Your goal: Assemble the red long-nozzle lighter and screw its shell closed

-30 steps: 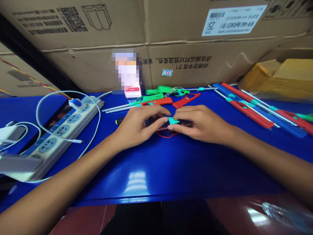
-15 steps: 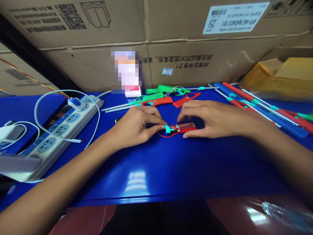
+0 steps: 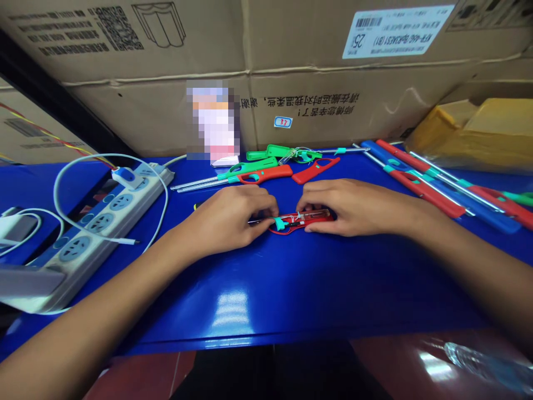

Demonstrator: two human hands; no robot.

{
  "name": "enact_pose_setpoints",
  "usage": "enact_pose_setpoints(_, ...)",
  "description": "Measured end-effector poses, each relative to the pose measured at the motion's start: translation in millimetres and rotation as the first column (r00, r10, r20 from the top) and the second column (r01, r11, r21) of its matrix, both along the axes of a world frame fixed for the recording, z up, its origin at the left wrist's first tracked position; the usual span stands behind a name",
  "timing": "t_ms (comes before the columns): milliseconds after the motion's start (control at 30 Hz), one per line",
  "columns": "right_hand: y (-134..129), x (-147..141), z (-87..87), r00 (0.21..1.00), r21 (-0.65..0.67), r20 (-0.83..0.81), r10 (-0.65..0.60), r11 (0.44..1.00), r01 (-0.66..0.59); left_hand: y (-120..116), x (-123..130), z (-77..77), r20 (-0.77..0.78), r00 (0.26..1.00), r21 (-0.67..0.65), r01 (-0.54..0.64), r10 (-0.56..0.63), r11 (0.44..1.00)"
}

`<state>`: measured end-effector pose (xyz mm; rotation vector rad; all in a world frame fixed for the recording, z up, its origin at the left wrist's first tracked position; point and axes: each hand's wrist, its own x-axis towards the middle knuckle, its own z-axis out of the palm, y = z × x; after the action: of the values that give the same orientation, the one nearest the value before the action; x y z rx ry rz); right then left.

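Note:
In the head view, an opened red lighter (image 3: pixel 296 223) lies on the blue table, its clear fuel tank (image 3: pixel 318 213) and thin wires showing in the half shell. My left hand (image 3: pixel 237 214) pinches it at the left end, beside the teal trigger (image 3: pixel 280 224); a bit of metal tube shows between these fingers. Curled round the right end, my right hand (image 3: pixel 350 208) has its thumb on the near edge and fingertips on the far edge. Behind them lie a loose red half shell (image 3: pixel 315 170) and green lighter parts (image 3: pixel 278 151).
Assembled long lighters, one red (image 3: pixel 266 174) and one green (image 3: pixel 258 165), lie behind my left hand. More lighters (image 3: pixel 420 189) are heaped at the right, near a yellow-taped box (image 3: pixel 495 133). At left stands a power strip (image 3: pixel 100 233) with a white cable. A phone (image 3: pixel 216 125) leans on the carton (image 3: pixel 308 83).
My right hand has closed in from the right onto the lighter's end. My left hand has shifted slightly left, and the teal trigger has moved a little left and down with it.

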<state>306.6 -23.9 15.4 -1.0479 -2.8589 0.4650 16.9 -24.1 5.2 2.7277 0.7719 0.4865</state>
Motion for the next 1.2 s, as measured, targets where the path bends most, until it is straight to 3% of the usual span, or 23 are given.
enact_pose_setpoints(467,2.1,-0.2,-1.1,0.998,-0.002,-0.051,0.027,1.0,-0.027,-1.0,3.2,-6.9,0.01,0.998,-0.016,-0.066,0.066,0.998)
enact_pose_setpoints(800,2.7,-0.5,-1.6,0.999,0.01,-0.028,0.02,1.0,-0.02,-3.6,5.2,-12.1,0.017,0.998,0.044,-0.055,0.054,0.997)
enact_pose_setpoints(1200,3.1,0.2,-2.4,0.999,0.005,-0.042,0.022,1.0,-0.022,-5.8,8.1,-14.0,0.032,0.997,0.008,-0.077,0.077,0.997)
